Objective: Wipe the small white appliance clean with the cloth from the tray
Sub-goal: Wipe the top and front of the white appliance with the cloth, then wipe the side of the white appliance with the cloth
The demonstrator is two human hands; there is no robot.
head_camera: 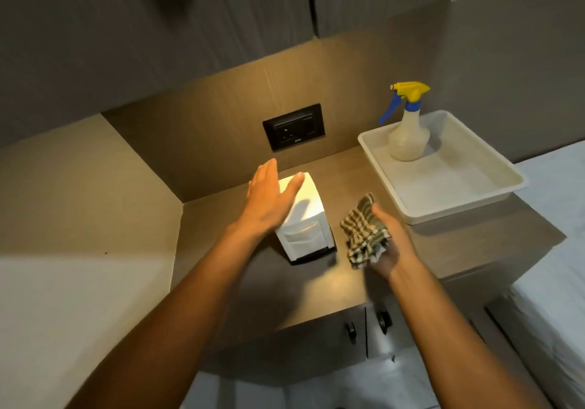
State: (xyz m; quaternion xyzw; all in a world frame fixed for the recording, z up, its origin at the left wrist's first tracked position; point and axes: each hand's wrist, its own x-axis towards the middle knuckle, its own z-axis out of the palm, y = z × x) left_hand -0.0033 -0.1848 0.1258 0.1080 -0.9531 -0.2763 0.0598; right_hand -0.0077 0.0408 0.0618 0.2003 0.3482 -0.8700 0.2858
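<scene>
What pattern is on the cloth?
Green-and-cream checks on the cloth, seen from the head view.
</scene>
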